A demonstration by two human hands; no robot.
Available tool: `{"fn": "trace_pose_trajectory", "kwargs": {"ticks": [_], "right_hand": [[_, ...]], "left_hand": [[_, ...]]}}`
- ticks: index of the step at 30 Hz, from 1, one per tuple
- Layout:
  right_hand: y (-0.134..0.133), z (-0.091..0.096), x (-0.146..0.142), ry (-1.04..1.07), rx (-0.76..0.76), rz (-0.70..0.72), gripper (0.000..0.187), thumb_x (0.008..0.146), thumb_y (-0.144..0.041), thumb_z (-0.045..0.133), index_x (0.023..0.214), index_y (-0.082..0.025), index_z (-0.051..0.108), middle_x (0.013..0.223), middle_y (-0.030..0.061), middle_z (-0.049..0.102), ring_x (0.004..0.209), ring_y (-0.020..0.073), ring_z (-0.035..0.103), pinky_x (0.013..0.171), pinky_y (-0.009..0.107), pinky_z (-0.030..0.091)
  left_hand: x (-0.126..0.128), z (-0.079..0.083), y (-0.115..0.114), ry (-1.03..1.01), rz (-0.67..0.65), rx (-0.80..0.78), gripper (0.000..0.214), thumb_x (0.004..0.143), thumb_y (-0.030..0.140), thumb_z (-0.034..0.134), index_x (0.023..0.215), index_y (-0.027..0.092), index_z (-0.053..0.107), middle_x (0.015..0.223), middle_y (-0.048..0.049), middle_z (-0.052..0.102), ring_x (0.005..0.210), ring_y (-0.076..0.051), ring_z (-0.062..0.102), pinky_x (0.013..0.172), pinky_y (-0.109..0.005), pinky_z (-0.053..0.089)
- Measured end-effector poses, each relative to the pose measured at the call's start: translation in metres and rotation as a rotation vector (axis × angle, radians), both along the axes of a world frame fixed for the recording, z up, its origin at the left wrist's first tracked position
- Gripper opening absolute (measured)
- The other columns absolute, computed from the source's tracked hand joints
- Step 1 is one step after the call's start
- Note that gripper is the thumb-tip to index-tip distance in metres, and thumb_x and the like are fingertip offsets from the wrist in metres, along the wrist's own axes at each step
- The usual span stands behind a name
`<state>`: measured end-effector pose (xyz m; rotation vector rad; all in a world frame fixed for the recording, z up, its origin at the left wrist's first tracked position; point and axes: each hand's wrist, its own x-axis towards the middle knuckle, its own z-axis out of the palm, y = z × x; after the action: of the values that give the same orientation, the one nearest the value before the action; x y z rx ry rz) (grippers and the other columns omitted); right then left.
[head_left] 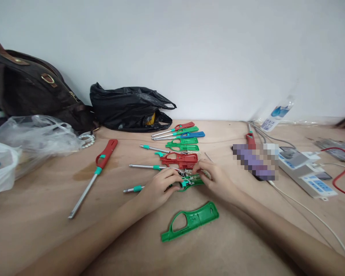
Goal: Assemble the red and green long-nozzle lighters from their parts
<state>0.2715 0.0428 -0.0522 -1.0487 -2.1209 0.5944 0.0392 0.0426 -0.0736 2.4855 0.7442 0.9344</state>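
Both of my hands work on an opened green lighter [189,181] lying on the wooden table [46,214]. My left hand [161,186] curls over its handle end, fingers closed on it. My right hand [215,178] pinches the inner parts at its right end. The lighter's metal tube [133,189] sticks out to the left. A loose green handle shell [191,221] lies in front of my hands. Just behind them is an opened red lighter [179,160].
Several red, green and blue lighters [184,137] lie in a row behind. A whole red lighter [96,172] lies to the left. Black bag [129,107], brown bag [25,84] and clear plastic bags [31,134] stand at the back left. Power strip [307,170] and cables sit right.
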Motion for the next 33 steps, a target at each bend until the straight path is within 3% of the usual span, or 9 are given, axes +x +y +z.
{"fn": "trace_pose_trajectory", "kwargs": {"ticks": [8,12,16,20,25,29,33], "right_hand": [[-0.003,-0.009,-0.001,-0.109,0.04,0.074,0.027,0.082,0.002,0.045,0.086,-0.02,0.059,0.092,0.0053,0.063,0.091,0.0212,0.058,0.082,0.037,0.046],[-0.004,-0.01,0.002,-0.128,0.041,0.111,0.015,0.085,-0.007,0.056,0.09,-0.02,0.059,0.098,0.0059,0.063,0.096,0.0221,0.057,0.086,0.038,0.047],[-0.002,-0.011,0.005,-0.146,0.046,0.136,0.013,0.083,-0.013,0.065,0.092,-0.021,0.059,0.1,0.0058,0.062,0.099,0.0232,0.056,0.086,0.039,0.047],[-0.001,-0.013,0.006,-0.141,0.053,0.142,0.012,0.084,-0.011,0.064,0.09,-0.021,0.06,0.098,0.0049,0.061,0.098,0.0223,0.057,0.085,0.037,0.048],[0.001,-0.02,0.007,-0.084,0.052,0.139,0.01,0.085,-0.013,0.064,0.089,-0.021,0.061,0.101,0.0052,0.061,0.1,0.0226,0.057,0.087,0.038,0.047],[0.003,-0.024,0.006,-0.003,0.021,0.166,0.007,0.086,-0.014,0.064,0.088,-0.021,0.062,0.098,0.0052,0.06,0.098,0.0217,0.058,0.087,0.037,0.048],[0.004,-0.025,0.004,0.035,0.01,0.171,0.008,0.085,-0.012,0.064,0.085,-0.02,0.062,0.098,0.0056,0.06,0.097,0.0217,0.059,0.087,0.038,0.048]], "left_hand": [[-0.002,0.003,-0.002,0.038,-0.012,0.043,0.01,0.092,0.016,0.058,0.1,0.017,0.063,0.1,-0.0067,0.064,0.097,-0.022,0.057,0.085,-0.037,0.048],[-0.003,0.003,-0.003,0.069,-0.021,0.076,0.014,0.093,0.019,0.056,0.105,0.016,0.063,0.104,-0.009,0.062,0.097,-0.022,0.057,0.083,-0.036,0.05],[-0.003,0.003,-0.002,0.047,0.074,0.109,0.016,0.096,0.016,0.05,0.107,0.016,0.061,0.104,-0.0082,0.061,0.099,-0.021,0.057,0.085,-0.035,0.049],[0.003,0.01,0.004,0.182,0.172,0.173,0.006,0.091,0.017,0.059,0.097,0.016,0.061,0.097,-0.0065,0.062,0.09,-0.021,0.057,0.079,-0.034,0.049],[0.009,0.018,0.015,0.434,0.034,0.434,0.012,0.094,0.016,0.053,0.085,0.015,0.061,0.09,-0.0061,0.061,0.083,-0.019,0.056,0.071,-0.03,0.048],[0.009,0.019,0.023,0.469,-0.109,0.707,0.024,0.097,0.009,0.041,0.088,0.013,0.063,0.086,-0.0064,0.062,0.081,-0.019,0.056,0.069,-0.03,0.047],[0.008,0.022,0.027,0.489,-0.181,0.88,0.029,0.096,0.008,0.041,0.077,0.014,0.061,0.075,-0.0045,0.059,0.07,-0.017,0.054,0.06,-0.029,0.044]]}}
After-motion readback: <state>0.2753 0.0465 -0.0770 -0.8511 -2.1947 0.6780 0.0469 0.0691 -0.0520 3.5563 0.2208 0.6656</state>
